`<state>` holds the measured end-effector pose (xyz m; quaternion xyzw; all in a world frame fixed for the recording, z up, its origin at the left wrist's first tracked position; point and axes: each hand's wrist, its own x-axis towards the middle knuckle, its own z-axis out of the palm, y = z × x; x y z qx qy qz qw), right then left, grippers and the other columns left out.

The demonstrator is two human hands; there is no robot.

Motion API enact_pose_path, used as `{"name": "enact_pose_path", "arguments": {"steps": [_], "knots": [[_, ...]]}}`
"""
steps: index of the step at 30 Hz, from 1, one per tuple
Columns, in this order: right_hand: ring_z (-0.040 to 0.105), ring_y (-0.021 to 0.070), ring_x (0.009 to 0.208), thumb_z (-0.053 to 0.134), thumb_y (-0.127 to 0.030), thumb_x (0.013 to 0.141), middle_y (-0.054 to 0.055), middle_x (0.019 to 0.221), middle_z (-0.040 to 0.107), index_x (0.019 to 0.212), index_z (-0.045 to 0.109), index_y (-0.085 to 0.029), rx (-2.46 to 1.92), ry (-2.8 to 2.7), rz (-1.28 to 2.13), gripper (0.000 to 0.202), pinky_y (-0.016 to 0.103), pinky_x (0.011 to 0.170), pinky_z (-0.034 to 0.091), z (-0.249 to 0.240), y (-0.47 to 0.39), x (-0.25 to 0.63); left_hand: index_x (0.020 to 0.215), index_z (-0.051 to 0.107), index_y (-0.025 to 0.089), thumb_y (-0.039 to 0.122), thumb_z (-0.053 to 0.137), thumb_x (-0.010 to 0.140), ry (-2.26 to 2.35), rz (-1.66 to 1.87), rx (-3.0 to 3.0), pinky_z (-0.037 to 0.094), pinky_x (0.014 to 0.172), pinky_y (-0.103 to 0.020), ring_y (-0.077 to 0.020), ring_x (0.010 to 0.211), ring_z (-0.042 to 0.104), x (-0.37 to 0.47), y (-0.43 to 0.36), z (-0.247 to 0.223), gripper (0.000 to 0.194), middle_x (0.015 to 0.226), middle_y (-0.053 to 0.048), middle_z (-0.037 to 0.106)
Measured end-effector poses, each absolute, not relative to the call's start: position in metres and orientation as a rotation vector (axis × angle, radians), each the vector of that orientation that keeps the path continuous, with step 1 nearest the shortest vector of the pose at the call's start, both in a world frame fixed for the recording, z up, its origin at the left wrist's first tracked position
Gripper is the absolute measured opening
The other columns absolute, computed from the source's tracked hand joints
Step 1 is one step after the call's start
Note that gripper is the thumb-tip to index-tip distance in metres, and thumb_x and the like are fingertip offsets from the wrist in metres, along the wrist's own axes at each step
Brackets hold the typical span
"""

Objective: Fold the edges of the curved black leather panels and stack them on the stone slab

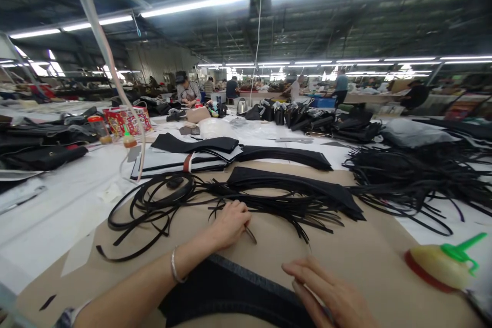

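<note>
My left hand (230,223), a bangle on its wrist, is closed at the near edge of a bundle of thin black strips (292,207). The short end of one dark strip (251,236) pokes out under its fingers; the rest of that strip is hidden. My right hand (326,292) hovers at the lower right, fingers stretched out and holding nothing visible. Between my forearms lies a curved black panel (234,292) with a greyish upper edge. Coiled black strips (154,205) rest left of the bundle, and a stack of curved black pieces (295,187) lies behind it.
A squeeze bottle with a green nozzle (438,266) lies on the right of the brown board (369,251). A large heap of black strips (415,174) is beyond it. A pale hanging cord (126,97) comes down at left. Co-workers (188,89) are at tables behind.
</note>
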<state>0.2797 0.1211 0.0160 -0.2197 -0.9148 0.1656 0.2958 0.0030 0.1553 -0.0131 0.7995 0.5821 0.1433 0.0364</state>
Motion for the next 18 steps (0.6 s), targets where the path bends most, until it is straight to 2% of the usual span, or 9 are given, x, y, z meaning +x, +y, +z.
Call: {"name": "enact_pose_path", "arguments": {"steps": [3,5,7,8,10,13,15,18], "knots": [[0.061,0.0205,0.107,0.041,-0.031,0.099,0.007,0.119,0.062,0.123,0.060,-0.026,-0.815,-2.318,0.573,0.031,0.028,0.091,0.052,0.003,0.129,0.269,0.075,0.061,0.018,0.009,0.058,0.081,1.720,0.481,2.465,0.036,0.082,-0.033,-0.0197,0.095,0.055,0.006,0.158,-0.009,0.012,0.093,-0.002,0.063],[0.059,0.0239,0.112,0.041,-0.045,0.097,0.010,0.125,0.058,0.127,0.057,-0.023,-0.986,-2.210,0.710,0.041,0.035,0.094,0.051,-0.006,0.138,0.259,0.077,0.061,0.019,0.010,0.056,0.085,1.692,0.541,2.473,0.035,0.084,-0.032,-0.0170,0.093,0.055,0.015,0.152,-0.002,0.013,0.090,0.000,0.063],[0.059,0.0261,0.110,0.041,-0.057,0.094,0.013,0.124,0.059,0.131,0.053,-0.020,-1.118,-2.090,0.963,0.055,0.038,0.089,0.054,-0.011,0.147,0.246,0.082,0.060,0.020,0.012,0.053,0.089,1.690,0.611,2.479,0.032,0.088,-0.033,-0.0158,0.092,0.055,0.028,0.143,0.003,0.013,0.090,0.001,0.063],[0.061,0.0262,0.105,0.041,-0.061,0.092,0.013,0.117,0.061,0.130,0.053,-0.019,-1.158,-2.024,1.132,0.058,0.037,0.082,0.056,-0.012,0.151,0.239,0.084,0.060,0.020,0.013,0.051,0.091,1.695,0.642,2.481,0.031,0.090,-0.033,-0.0158,0.091,0.055,0.035,0.137,0.005,0.013,0.089,0.000,0.063],[0.065,0.0241,0.085,0.044,-0.066,0.089,0.009,0.093,0.065,0.116,0.059,-0.017,-1.184,-1.878,1.470,0.058,0.031,0.063,0.056,-0.013,0.156,0.228,0.086,0.058,0.020,0.013,0.049,0.092,1.704,0.688,2.480,0.029,0.092,-0.035,-0.0162,0.090,0.055,0.048,0.128,0.006,0.013,0.088,0.000,0.063],[0.056,0.0163,0.053,0.057,-0.071,0.078,-0.001,0.059,0.051,0.085,0.060,-0.017,-1.178,-1.710,1.726,0.055,0.023,0.045,0.047,-0.014,0.158,0.222,0.088,0.057,0.019,0.013,0.048,0.092,1.684,0.714,2.474,0.029,0.091,-0.034,-0.0155,0.089,0.058,0.055,0.123,0.003,0.012,0.089,0.000,0.065],[0.052,0.0132,0.046,0.062,-0.072,0.073,-0.004,0.055,0.047,0.076,0.056,-0.018,-1.188,-1.673,1.725,0.054,0.021,0.043,0.044,-0.012,0.158,0.224,0.097,0.057,0.020,0.013,0.048,0.093,1.653,0.715,2.469,0.030,0.088,-0.032,-0.0142,0.090,0.060,0.051,0.124,0.000,0.012,0.092,0.002,0.067],[0.059,0.0153,0.056,0.058,-0.072,0.075,0.001,0.067,0.056,0.076,0.055,-0.019,-1.206,-1.663,1.634,0.053,0.022,0.047,0.047,-0.007,0.155,0.229,0.106,0.059,0.024,0.015,0.044,0.098,1.610,0.684,2.495,0.030,0.084,-0.032,-0.0131,0.090,0.061,0.039,0.128,-0.002,0.019,0.095,0.003,0.068]]}}
